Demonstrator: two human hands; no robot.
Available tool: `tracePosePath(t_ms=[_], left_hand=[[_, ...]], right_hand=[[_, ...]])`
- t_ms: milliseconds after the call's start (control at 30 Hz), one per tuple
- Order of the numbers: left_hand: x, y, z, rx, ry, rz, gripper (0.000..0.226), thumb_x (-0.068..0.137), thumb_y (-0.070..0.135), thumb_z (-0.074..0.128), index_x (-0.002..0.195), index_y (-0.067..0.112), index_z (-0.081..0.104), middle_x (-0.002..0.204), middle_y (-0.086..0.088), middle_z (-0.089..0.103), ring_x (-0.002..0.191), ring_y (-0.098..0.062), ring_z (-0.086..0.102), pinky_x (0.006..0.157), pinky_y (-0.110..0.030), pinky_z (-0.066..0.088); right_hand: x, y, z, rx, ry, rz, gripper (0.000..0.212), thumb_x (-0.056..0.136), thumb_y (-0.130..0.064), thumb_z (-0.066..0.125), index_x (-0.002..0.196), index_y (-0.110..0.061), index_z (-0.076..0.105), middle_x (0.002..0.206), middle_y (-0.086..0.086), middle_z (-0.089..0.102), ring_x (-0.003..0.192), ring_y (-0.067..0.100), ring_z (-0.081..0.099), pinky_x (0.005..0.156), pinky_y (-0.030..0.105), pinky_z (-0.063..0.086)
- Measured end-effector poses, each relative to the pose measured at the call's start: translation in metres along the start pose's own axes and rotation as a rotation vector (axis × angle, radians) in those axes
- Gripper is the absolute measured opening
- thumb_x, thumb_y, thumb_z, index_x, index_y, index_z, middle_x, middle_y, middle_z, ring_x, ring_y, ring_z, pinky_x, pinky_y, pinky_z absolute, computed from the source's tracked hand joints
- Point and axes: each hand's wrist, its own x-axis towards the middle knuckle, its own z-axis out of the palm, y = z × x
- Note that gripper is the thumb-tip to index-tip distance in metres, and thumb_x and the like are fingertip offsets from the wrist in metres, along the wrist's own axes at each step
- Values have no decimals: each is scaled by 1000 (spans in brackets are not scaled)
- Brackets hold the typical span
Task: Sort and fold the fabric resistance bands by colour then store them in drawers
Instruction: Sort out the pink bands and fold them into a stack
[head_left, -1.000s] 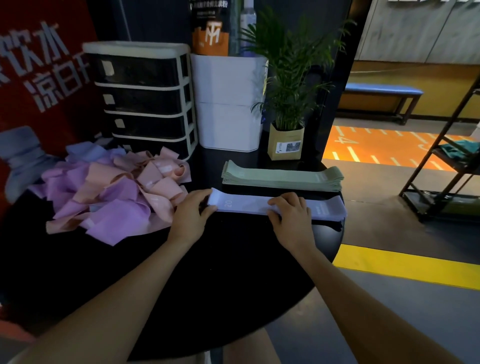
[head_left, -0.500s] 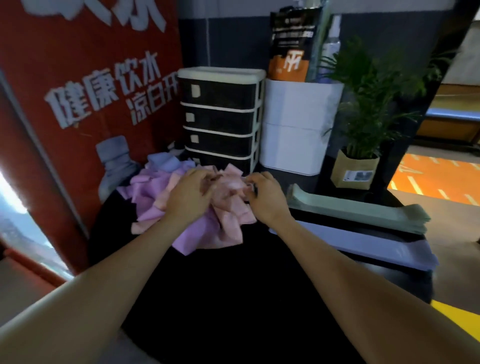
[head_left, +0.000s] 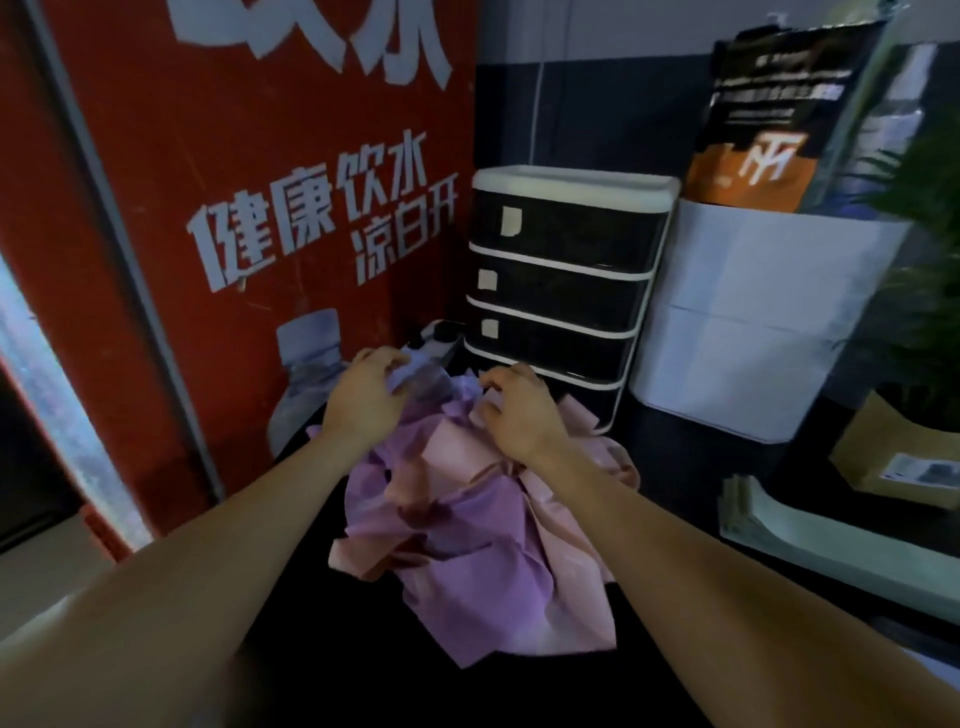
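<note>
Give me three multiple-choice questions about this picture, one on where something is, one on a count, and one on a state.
1. Where does the black drawer unit with white frame stand?
A. behind the jumbled pile of pink and purple fabric bands
B. on the floor
C. on the plant

2. How many drawers does it show?
A. two
B. four
C. six

3. What is the left hand doing?
A. hanging idle
B. gripping a pale lilac band
C. opening a drawer

Answers: 1 A, it rises beyond the pile; 2 B, four dark fronts; 3 B, fingers curl round the band.

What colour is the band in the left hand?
Pale lavender-blue band, gripped by the left hand; head view.
</note>
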Motion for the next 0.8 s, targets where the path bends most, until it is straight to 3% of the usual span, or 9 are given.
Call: tracePosePath(t_ms=[200, 267, 367, 567, 800], left_hand=[[34, -2, 31, 81, -95, -24, 35, 83, 20, 64, 117, 12, 58, 116, -6, 56, 104, -29, 57, 83, -34, 45], [35, -6, 38, 134, -128, -6, 33, 82, 19, 62, 115, 17, 61, 115, -10, 63, 103, -32, 60, 81, -37, 50], [28, -3, 39, 141, -50, -30, 20, 83, 29, 63, 101, 25, 70, 100, -9, 69, 94, -30, 64, 73, -35, 50], [29, 26, 6, -124, 43, 46, 16, 79, 23, 73, 93, 16, 73, 80, 3, 65, 76, -14, 59, 62, -21, 39], [15, 100, -50, -336, 81, 209, 17, 80, 12, 71, 97, 16, 70, 82, 12, 62, 73, 6, 56, 65, 1, 41]], right_hand=[[32, 15, 19, -18, -83, 8, 36, 91, -27, 56, 125, -19, 54, 130, 8, 44, 117, 27, 47, 99, 41, 43], [34, 19, 23, -16, -92, -2, 35, 90, -28, 57, 124, -19, 56, 127, 9, 46, 114, 28, 49, 97, 38, 43], [31, 24, 23, -14, -117, -19, 31, 90, -24, 57, 120, -19, 58, 123, 8, 48, 110, 26, 51, 95, 35, 44], [23, 19, 3, 85, -33, -11, 20, 88, -19, 60, 107, -14, 63, 112, 8, 59, 98, 23, 59, 90, 37, 49], [-3, -4, -53, 235, 108, -24, 22, 85, -18, 64, 105, -9, 63, 105, 10, 64, 93, 23, 61, 87, 39, 51]])
